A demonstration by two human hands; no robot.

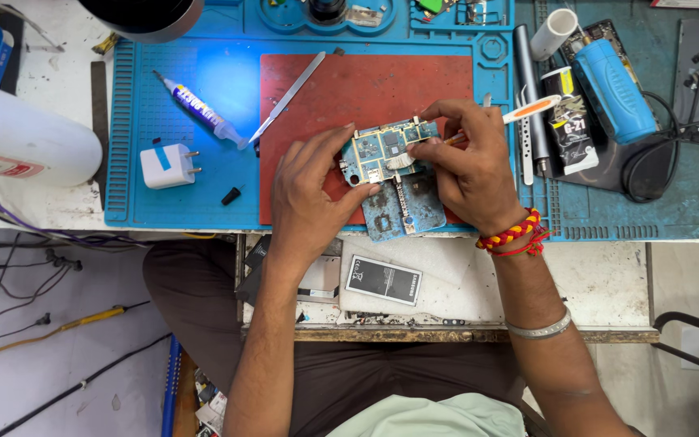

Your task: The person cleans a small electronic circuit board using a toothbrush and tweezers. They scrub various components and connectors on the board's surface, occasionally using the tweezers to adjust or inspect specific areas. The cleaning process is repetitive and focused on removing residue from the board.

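Both hands (390, 174) curled over circuit board (382, 150) — fingertips pinching.

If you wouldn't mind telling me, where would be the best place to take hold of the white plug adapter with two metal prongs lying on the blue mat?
Probably by the white plug adapter body, pinching its upper and lower flat sides from above. Its two prongs point right toward the red mat, so come from the left or overhead, away from them. It lies flat and apart from other things, so nothing blocks the fingers.
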